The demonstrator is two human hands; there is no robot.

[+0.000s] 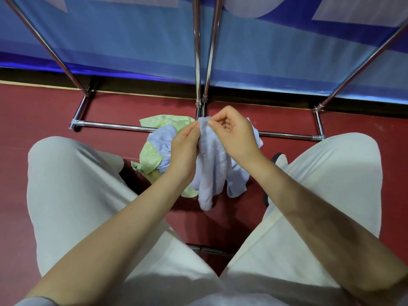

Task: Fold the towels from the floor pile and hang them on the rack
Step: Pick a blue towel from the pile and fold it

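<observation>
Forearms lead up from 6 o'clock to our hands at centre. Left hand (184, 151) and right hand (231, 133) both pinch the top edge of the lilac towel (212, 171), which hangs bunched above the floor pile (152, 151) at 10 o'clock. We slide the pinches apart to find corners before folding. Rack (198, 62) stands at 12 o'clock.

A dark red, smooth floor (55, 111) carries everything here. On it, between the person's legs, lies a small pile of towels: a crumpled pale green towel (152, 151) with a bunched light blue towel (162, 140) on top of it. The chrome tubular base of a metal rack (119, 126) rests on the floor just beyond the pile, its horizontal bar running left to right behind the cloths.
</observation>
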